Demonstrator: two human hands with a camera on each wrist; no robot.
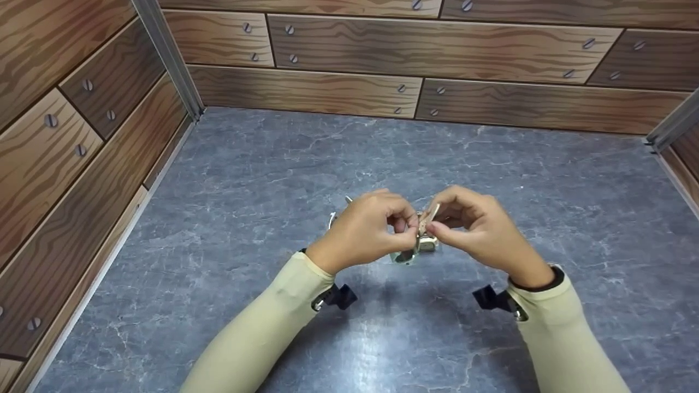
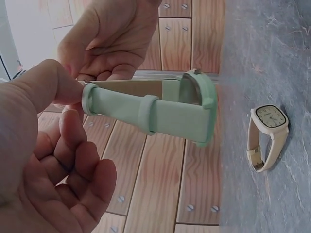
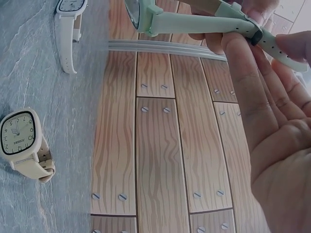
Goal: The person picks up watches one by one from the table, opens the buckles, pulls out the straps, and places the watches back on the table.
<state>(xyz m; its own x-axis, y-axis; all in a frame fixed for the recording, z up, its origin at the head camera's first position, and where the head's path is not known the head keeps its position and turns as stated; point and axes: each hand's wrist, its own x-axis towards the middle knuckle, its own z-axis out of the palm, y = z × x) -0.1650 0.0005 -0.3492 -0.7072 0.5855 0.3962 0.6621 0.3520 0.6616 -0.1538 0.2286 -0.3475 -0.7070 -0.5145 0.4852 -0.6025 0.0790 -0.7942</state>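
"Over the grey table (image 1: 246, 164), what am I looking at? My head view hardly shows it."

"A green watch (image 2: 177, 119), held between the left hand (image 1: 366, 234) and the right hand (image 1: 472, 226). Those hide most of it from the head camera; I get a bit of green low down and a pale strip by the right fingers."

"How do the hands grip it?"

"Left thumb and forefinger pinch the strap (image 3: 199, 23) close to the buckle (image 3: 255, 37). Right thumb and fingers pinch the tip beyond that; my right wrist view shows this best, strap holes included."

"And which way does it point?"

"Case down towards the table, strap ends up at the fingers, so its long axis stands roughly upright. From the left wrist I see the case nearly edge-on and can't read the dial. From the right wrist, the top edge cuts the case off."

"What else lies about?"

"A cream watch (image 2: 272, 116) on the table, its face plain in both wrist views but partly covered from the head. A white watch (image 3: 69, 41) I see clearly only from the right wrist, and its top is cut off. Past the left hand, my head view has silvery bits too hidden to name."
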